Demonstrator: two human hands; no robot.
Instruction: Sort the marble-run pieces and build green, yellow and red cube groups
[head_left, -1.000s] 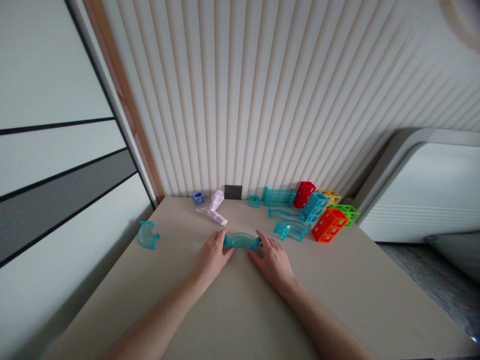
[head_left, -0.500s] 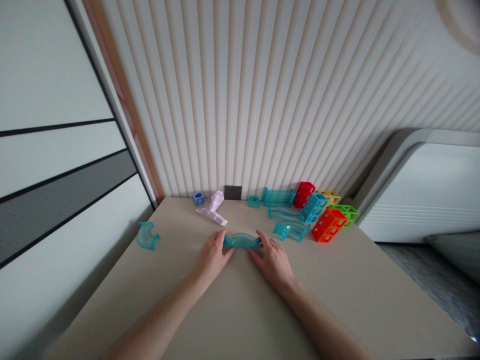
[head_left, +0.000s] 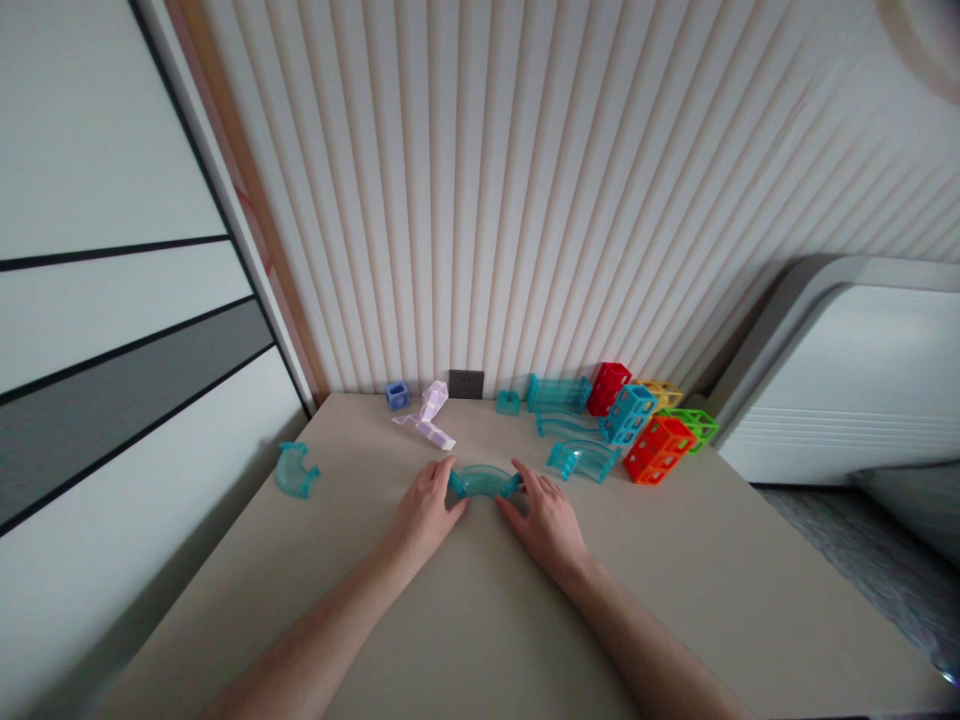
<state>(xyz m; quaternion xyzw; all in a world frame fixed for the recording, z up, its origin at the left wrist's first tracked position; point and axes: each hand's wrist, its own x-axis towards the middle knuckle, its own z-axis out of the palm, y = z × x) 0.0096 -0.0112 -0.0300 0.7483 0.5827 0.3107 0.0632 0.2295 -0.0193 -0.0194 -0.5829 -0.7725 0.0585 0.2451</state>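
A curved, see-through teal track piece (head_left: 484, 481) lies between my hands at the middle of the table. My left hand (head_left: 433, 497) grips its left end, with the thumb at the near side and the fingers at the far side. At the other end my right hand (head_left: 541, 508) has hold of it in the same way. To the right of my right hand is another teal curved track piece (head_left: 585, 460). Beyond my left hand lies a lilac-and-white three-armed piece (head_left: 431, 417).
Red (head_left: 609, 388), blue (head_left: 631, 415) and orange-red lattice blocks (head_left: 659, 450) stand at the right, with green (head_left: 697, 428) and yellow ones behind. Long teal tracks (head_left: 559, 394) lie by the wall. A teal curve (head_left: 294, 471) rests near the table's left edge; a small blue block (head_left: 397, 396) sits behind.
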